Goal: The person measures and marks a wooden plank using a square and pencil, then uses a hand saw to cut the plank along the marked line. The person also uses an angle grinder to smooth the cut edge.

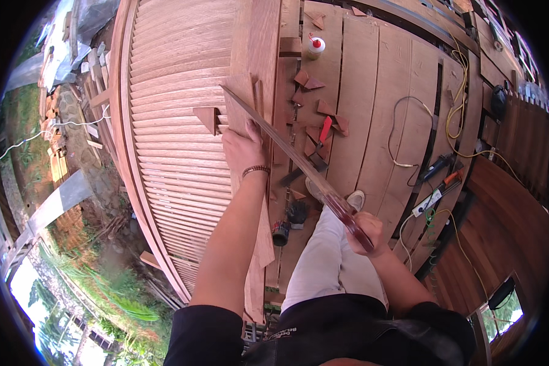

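Note:
My right hand is closed around the dark reddish handle of a handsaw. Its long blade slants up and left, with the tip above a narrow wooden board. That board lies along the edge of a large louvred wooden panel. Pressed onto the board just below the saw's tip, my left hand grips it, with the thumb near the blade. A small triangular wood piece rests on the slats beside my left fingers. Whether the saw teeth touch the board I cannot tell.
Several triangular offcuts lie on the plank floor, near a red-capped bottle and a red-handled tool. A dark can stands by my feet. Cables, a power strip and a dark power tool are at right.

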`<action>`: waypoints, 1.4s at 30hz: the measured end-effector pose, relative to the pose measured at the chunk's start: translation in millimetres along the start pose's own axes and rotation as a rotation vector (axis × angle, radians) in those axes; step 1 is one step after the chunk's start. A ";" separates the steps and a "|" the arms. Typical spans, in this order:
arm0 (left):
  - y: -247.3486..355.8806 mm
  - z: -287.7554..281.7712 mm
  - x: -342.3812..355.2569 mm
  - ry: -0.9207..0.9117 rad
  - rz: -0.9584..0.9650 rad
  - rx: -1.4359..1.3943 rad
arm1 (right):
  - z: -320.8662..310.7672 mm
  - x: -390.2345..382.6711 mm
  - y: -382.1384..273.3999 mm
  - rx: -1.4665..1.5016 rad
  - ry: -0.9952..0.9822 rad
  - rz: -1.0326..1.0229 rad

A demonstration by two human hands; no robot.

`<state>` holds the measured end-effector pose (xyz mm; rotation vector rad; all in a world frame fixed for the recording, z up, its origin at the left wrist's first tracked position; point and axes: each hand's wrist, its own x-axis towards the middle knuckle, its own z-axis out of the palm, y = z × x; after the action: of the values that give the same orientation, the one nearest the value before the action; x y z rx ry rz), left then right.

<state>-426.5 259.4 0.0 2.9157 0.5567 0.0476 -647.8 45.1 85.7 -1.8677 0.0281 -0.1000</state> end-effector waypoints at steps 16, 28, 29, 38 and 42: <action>3.3 5.3 -2.8 0.010 0.075 -0.031 | 36.2 50.9 34.2 -0.018 0.078 -0.128; 0.5 4.6 0.6 0.005 0.017 0.040 | 10.3 7.3 25.4 -0.126 0.014 -0.076; -0.8 1.7 -7.8 -0.015 0.028 0.031 | 37.0 52.6 26.1 0.015 0.102 -0.083; 0.8 -0.2 -0.2 0.017 0.002 0.003 | -0.1 -9.7 14.7 0.030 -0.004 -0.030; -3.0 -0.9 -8.9 -0.032 0.017 0.012 | 28.3 34.7 31.3 -0.008 0.066 -0.054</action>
<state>-435.8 259.0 0.4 2.9277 0.5297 -0.0002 -609.9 60.4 49.5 -1.8727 0.0237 -0.1997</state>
